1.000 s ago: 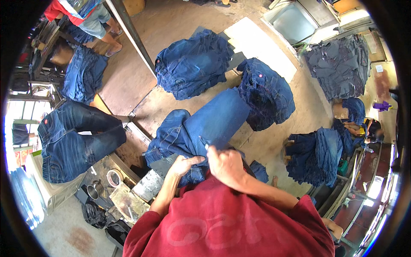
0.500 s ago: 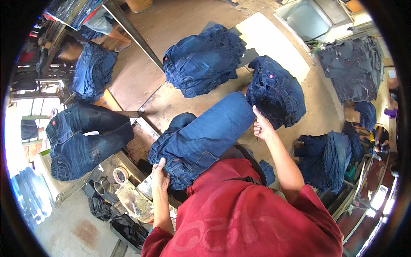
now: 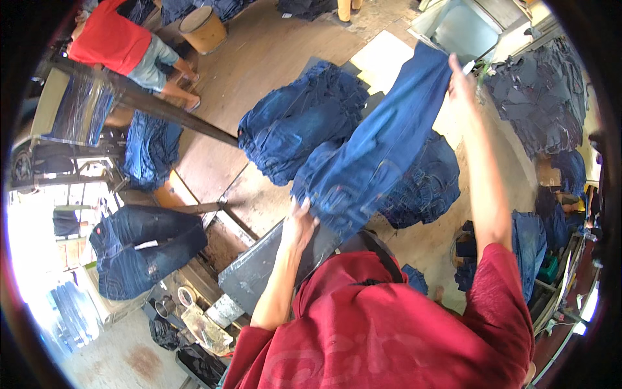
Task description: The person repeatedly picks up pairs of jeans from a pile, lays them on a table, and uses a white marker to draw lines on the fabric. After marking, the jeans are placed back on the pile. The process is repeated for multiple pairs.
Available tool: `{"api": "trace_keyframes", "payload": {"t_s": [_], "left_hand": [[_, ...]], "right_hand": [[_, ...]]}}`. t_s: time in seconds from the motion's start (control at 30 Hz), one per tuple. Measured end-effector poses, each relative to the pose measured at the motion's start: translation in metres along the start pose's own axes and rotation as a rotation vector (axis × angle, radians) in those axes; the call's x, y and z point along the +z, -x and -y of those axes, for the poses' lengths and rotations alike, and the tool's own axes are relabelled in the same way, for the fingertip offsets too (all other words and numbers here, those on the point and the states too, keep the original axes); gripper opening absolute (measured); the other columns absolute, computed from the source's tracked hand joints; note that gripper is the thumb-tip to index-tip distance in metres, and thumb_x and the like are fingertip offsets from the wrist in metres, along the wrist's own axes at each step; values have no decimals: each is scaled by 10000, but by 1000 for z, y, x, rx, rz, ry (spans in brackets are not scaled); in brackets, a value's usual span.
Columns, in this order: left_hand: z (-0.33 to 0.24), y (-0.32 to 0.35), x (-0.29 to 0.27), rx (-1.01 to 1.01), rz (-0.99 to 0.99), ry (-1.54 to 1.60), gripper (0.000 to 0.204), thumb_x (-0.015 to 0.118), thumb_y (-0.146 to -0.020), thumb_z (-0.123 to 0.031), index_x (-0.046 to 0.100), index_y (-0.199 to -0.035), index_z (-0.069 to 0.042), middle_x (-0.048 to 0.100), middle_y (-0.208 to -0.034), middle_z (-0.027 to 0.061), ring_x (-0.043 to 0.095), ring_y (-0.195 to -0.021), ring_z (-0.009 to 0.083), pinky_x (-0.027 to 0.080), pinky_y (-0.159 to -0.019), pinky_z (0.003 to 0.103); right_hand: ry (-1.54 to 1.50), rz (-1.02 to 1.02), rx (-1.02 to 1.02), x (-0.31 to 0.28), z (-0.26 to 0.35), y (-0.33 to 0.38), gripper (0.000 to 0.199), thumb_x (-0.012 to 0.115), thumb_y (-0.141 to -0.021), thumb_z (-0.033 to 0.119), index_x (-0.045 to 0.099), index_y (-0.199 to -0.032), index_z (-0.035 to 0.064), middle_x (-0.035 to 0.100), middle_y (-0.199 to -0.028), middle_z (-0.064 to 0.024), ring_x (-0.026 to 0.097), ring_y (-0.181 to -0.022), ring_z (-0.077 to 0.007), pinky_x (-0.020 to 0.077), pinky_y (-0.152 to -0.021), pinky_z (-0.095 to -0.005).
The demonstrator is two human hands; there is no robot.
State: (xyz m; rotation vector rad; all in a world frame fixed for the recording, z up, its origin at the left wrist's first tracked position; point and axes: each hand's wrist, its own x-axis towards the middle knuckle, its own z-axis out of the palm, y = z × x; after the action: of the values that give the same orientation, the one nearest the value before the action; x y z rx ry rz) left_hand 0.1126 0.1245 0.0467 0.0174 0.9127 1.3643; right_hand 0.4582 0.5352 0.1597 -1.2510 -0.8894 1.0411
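Observation:
A pair of folded blue jeans (image 3: 382,146) stretches diagonally in the air between my two hands. My left hand (image 3: 299,225) grips the waist end, where stitching and pockets show. My right hand (image 3: 460,87), slightly blurred, holds the leg end, raised to the upper right. Beneath and behind the jeans is a heap of denim (image 3: 424,188), partly covered by them. Another pile of blue jeans (image 3: 298,123) lies just beyond, to the left. Below my left wrist is a dark flat work surface (image 3: 253,269).
Dark jeans (image 3: 149,253) drape over a support at left, near a tape roll (image 3: 186,297) and a metal cup. A metal bar (image 3: 181,113) slants across the upper left. A person in red (image 3: 113,39) bends there, near a bin (image 3: 202,29). Grey cloth pieces (image 3: 541,97) are stacked at right.
Both hands have carried the jeans up and to the right, off the dark surface, which now shows. My right arm is stretched farther out. The view has shifted, bringing the person in red into sight.

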Motion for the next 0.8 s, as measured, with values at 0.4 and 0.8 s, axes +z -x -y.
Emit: {"api": "trace_keyframes", "payload": {"t_s": [0.4,0.8], "left_hand": [[-178,-185,59,302,247,-103,455,663,-1024,-147,573,-1470,-169,690,-1405,88,628,-1353,309,423,-1207,564],[-126,-70,-152,-51,-688,-730,436,553,-1113,-185,576,-1526,-49,730,-1417,161,759,-1142,267,593,-872,355]], "right_hand": [[473,287,142,-39,63,-161,329,813,-1008,413,696,-901,124,462,-684,105,350,-512,-41,261,-457,-278],[1576,959,-23,-183,-207,127,962,971,-723,542,490,-1309,-50,578,-1299,-236,580,-1310,-455,536,-1031,-560]]}}
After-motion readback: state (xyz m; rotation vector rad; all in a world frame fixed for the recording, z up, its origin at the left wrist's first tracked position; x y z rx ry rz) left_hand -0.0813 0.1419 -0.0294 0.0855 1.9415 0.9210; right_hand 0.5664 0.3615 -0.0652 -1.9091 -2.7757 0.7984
